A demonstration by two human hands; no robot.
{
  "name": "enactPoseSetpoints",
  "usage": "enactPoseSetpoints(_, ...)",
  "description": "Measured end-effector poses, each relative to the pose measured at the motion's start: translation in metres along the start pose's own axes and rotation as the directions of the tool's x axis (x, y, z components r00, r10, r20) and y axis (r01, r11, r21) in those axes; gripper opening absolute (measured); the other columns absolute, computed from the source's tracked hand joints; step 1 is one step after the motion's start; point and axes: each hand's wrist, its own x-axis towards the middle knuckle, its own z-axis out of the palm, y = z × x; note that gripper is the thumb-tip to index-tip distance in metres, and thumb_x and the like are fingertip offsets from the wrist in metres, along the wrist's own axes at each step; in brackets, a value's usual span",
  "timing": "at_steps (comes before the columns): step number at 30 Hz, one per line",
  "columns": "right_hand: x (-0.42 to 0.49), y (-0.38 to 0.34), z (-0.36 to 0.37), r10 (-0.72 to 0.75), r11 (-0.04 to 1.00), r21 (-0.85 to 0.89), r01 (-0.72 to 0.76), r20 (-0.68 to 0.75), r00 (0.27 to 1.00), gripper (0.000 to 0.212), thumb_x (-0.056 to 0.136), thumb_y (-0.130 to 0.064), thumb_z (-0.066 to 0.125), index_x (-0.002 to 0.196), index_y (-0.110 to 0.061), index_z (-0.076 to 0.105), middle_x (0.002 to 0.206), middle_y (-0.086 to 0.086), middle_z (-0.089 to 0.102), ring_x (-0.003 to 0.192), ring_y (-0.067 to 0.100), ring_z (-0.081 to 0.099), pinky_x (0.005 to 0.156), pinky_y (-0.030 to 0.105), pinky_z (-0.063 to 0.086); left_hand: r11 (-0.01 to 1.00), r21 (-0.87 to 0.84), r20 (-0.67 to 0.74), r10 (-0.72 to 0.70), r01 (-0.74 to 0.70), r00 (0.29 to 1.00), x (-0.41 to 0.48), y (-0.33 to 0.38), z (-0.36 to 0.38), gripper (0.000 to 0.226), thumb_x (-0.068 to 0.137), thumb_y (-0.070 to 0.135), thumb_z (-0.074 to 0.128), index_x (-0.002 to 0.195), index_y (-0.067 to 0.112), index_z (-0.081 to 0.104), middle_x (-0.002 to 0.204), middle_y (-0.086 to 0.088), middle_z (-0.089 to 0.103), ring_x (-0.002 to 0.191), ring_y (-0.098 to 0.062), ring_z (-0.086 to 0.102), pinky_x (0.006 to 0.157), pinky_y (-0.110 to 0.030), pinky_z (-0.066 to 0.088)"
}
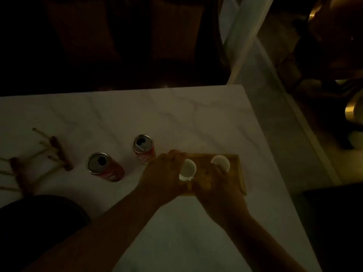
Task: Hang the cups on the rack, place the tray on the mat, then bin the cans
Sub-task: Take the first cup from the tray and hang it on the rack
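The scene is dim. A wooden tray (pixel 236 169) lies on the white marble table (pixel 176 118) near its right edge. Two white cups stand on the tray. My left hand (pixel 167 173) is wrapped around the left cup (pixel 188 169). My right hand (pixel 214 183) grips the right cup (pixel 221 162) from the near side. Two opened red cans stand left of the tray, one (pixel 143 148) close to my left hand, the other (pixel 102 166) further left. A wooden cup rack (pixel 39 160) with pegs lies at the table's left.
A dark round mat (pixel 39 216) lies at the near left, partly under my left forearm. The table's right edge drops to a pale floor (pixel 275 118). Dark chairs stand beyond the far edge. Gold-coloured furniture legs (pixel 351 112) show at the far right.
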Motion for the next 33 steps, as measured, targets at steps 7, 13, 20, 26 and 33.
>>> enactPoseSetpoints(7, -0.003, 0.006, 0.038, 0.167, 0.930, 0.318, -0.182, 0.073, 0.983, 0.029, 0.096, -0.064, 0.055, 0.117, -0.044, 0.052, 0.098, -0.025, 0.059, 0.087, -0.004, 0.063, 0.065, 0.023, 0.049, 0.997, -0.013, 0.166, -0.079, 0.082, 0.983, 0.019, 0.000, 0.013, 0.094, 0.070, 0.075, 0.058, 0.152, 0.034, 0.036, 0.152, 0.004, 0.045, 0.128, -0.027, 0.054, 0.096, -0.050, 0.051)
enactPoseSetpoints(13, 0.014, 0.011, 0.053, 0.367, 0.675, 0.588, -0.445, 0.255, 0.895, 0.029, 0.104, -0.051, 0.055, 0.093, -0.026, 0.065, 0.077, -0.004, 0.067, 0.072, 0.015, 0.064, 0.067, 0.041, 0.049, 0.997, 0.080, 0.106, -0.029, 0.020, 0.994, 0.023, -0.003, 0.027, 0.069, 0.078, 0.043, 0.075, 0.142, 0.033, 0.050, 0.133, -0.003, 0.062, 0.115, -0.030, 0.063, 0.082, -0.040, 0.051)
enactPoseSetpoints(20, 0.023, 0.001, 0.049, 0.461, 0.302, 0.751, -0.587, 0.424, 0.779, 0.030, 0.111, -0.029, 0.047, 0.116, -0.010, 0.070, 0.104, 0.010, 0.077, 0.077, 0.022, 0.072, 0.065, 0.035, 0.061, 0.983, -0.144, 0.074, -0.108, 0.118, 0.991, 0.010, 0.001, 0.023, 0.063, 0.075, 0.038, 0.076, 0.127, 0.034, 0.041, 0.122, -0.003, 0.058, 0.098, -0.028, 0.062, 0.067, -0.039, 0.054)
enactPoseSetpoints(26, 0.010, -0.011, 0.033, 0.304, -0.113, 0.849, -0.515, 0.523, 0.796, 0.037, 0.107, -0.035, 0.056, 0.127, -0.008, 0.070, 0.119, 0.020, 0.077, 0.102, 0.030, 0.077, 0.072, 0.041, 0.064, 0.881, -0.430, 0.037, -0.199, 0.196, 0.979, -0.013, 0.016, -0.002, 0.070, 0.060, 0.059, 0.084, 0.109, 0.052, 0.035, 0.099, 0.020, 0.051, 0.077, 0.003, 0.057, 0.055, -0.016, 0.040)
enactPoseSetpoints(33, 0.007, -0.046, 0.011, 0.208, 0.087, 0.933, -0.349, 0.325, 0.922, 0.026, 0.091, -0.032, 0.075, 0.102, -0.010, 0.082, 0.107, 0.020, 0.079, 0.098, 0.032, 0.077, 0.078, 0.041, 0.064, 0.880, -0.447, -0.093, -0.227, 0.163, 0.969, -0.044, 0.021, -0.048, 0.072, 0.066, 0.067, 0.076, 0.124, 0.041, 0.042, 0.116, 0.013, 0.060, 0.097, -0.011, 0.064, 0.068, -0.021, 0.046)
